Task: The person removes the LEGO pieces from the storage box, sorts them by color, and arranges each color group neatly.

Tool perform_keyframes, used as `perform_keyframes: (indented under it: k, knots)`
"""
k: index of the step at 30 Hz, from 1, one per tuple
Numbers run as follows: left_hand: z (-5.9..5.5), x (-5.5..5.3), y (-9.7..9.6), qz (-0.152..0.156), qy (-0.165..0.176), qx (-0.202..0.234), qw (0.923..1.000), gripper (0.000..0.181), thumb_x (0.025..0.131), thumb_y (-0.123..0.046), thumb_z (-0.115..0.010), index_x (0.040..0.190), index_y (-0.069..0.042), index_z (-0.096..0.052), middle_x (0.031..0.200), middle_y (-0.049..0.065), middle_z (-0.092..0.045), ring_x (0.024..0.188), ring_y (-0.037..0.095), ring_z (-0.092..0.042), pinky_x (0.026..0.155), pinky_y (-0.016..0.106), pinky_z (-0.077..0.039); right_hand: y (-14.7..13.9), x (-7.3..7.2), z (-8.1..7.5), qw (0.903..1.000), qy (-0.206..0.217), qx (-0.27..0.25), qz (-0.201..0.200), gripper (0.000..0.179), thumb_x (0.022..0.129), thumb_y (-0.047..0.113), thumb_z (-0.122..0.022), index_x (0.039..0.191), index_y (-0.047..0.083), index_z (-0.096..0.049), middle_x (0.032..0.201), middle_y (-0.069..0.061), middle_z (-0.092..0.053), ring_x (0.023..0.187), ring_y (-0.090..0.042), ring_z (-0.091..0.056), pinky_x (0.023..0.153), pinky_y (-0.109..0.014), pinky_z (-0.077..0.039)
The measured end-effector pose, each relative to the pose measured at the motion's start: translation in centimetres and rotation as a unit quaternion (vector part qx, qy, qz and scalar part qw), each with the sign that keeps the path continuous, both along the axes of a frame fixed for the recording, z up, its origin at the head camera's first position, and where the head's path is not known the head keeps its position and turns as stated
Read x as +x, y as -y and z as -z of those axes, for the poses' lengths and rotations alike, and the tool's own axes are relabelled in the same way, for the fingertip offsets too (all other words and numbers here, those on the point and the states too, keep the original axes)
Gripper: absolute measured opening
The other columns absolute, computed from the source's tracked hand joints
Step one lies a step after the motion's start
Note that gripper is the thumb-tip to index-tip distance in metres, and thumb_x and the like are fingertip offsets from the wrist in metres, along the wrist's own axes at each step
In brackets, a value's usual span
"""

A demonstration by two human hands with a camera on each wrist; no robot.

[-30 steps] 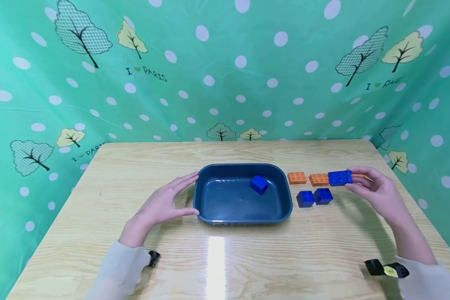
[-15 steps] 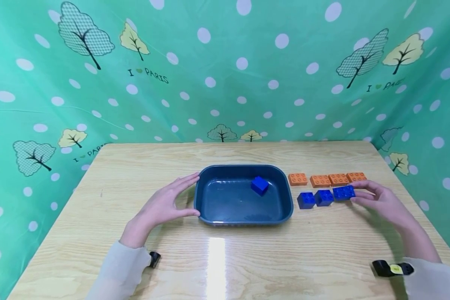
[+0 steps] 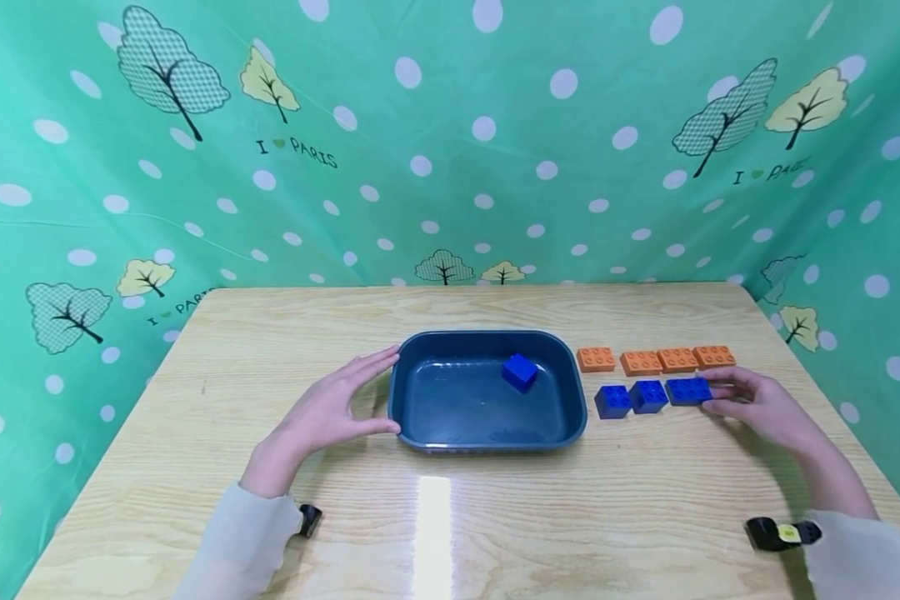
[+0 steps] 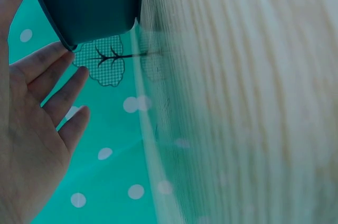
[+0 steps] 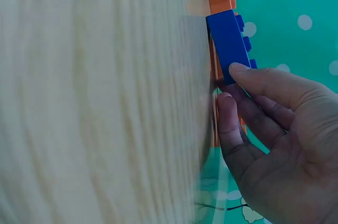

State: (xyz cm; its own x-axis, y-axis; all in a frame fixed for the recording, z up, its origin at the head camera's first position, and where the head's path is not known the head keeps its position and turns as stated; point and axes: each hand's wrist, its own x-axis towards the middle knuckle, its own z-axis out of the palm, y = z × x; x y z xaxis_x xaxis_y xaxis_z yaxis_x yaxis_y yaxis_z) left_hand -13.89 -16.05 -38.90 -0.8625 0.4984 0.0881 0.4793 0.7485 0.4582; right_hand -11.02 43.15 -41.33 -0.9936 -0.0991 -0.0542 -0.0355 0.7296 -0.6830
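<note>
My right hand (image 3: 757, 406) pinches the right end of a long blue toy brick (image 3: 688, 391) between thumb and fingers. In the right wrist view the thumb presses on the blue side of this brick (image 5: 228, 44), which looks slightly tilted, low over the table. To its left sit two shorter blue bricks, the nearer one (image 3: 648, 397) and a further one (image 3: 612, 402). My left hand (image 3: 326, 408) has its thumb and fingers spread along the left end of a dark blue plastic bin (image 3: 487, 445). Fingertips touch the bin's rim in the left wrist view.
Another blue brick (image 3: 520, 372) lies inside the bin. Behind the blue bricks runs a row of several orange bricks (image 3: 641, 362) on the wooden table (image 3: 540, 517). A green patterned cloth (image 3: 450, 150) hangs behind the table.
The long blue brick has come down toward the person, from over the orange bricks into line with the other blue ones, in the right hand. The left hand stays at the bin.
</note>
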Motion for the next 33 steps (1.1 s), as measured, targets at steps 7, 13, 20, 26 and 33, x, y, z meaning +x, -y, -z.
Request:
perform_keyframes:
  k: [7,13,20,26,33]
  knots:
    - [0.2,0.0,0.1,0.001,-0.005,0.000,1.0000,0.094,0.077,-0.058,-0.078,0.155,-0.027,-0.036,0.163,-0.003,-0.034,0.147,0.038,-0.036,0.111,0.066,-0.038,0.5,0.1,-0.2,0.9998,0.002,0.019,0.005,0.047,0.095,0.014,-0.068,0.133,-0.009,-0.053,0.111,-0.017,-0.064,0.083,0.015,-0.051,0.059,-0.022,-0.051]
    - [0.2,0.1,0.0,0.000,-0.005,0.002,1.0000,0.094,0.077,-0.056,-0.079,0.155,-0.027,-0.037,0.162,-0.003,-0.035,0.147,0.038,-0.036,0.111,0.066,-0.039,0.6,0.2,-0.5,0.9996,-0.006,0.026,-0.002,0.045,0.095,0.011,-0.067,0.133,-0.009,-0.053,0.115,-0.025,-0.065,0.084,0.017,-0.051,0.062,-0.020,-0.051]
    - [0.1,0.1,0.1,0.000,-0.003,0.001,1.0000,0.095,0.076,-0.059,-0.078,0.155,-0.027,-0.037,0.163,-0.004,-0.034,0.147,0.036,-0.036,0.111,0.065,-0.039,0.7,0.8,-1.2,0.9993,-0.034,0.007,0.011,0.043,0.096,0.013,-0.066,0.131,-0.008,-0.054,0.104,0.036,-0.055,0.088,0.020,-0.052,0.069,-0.009,-0.049]
    - [0.2,0.1,0.1,0.000,-0.003,0.000,1.0000,0.094,0.077,-0.060,-0.077,0.155,-0.026,-0.037,0.163,-0.004,-0.034,0.147,0.035,-0.037,0.111,0.064,-0.040,1.5,1.1,-2.1,0.9965,-0.070,0.002,0.045,0.037,0.098,0.016,-0.063,0.128,-0.004,-0.056,0.103,0.040,-0.052,0.087,0.021,-0.050,0.067,-0.008,-0.047]
    - [0.0,0.1,0.1,0.005,-0.011,-0.001,0.9999,0.096,0.076,-0.061,-0.077,0.155,-0.024,-0.038,0.162,-0.004,-0.035,0.148,0.031,-0.037,0.112,0.061,-0.040,3.3,0.9,-3.4,0.9903,-0.109,-0.026,0.082,0.034,0.099,0.019,-0.063,0.127,0.001,-0.058,0.100,0.040,-0.055,0.086,0.022,-0.052,0.067,-0.004,-0.047]
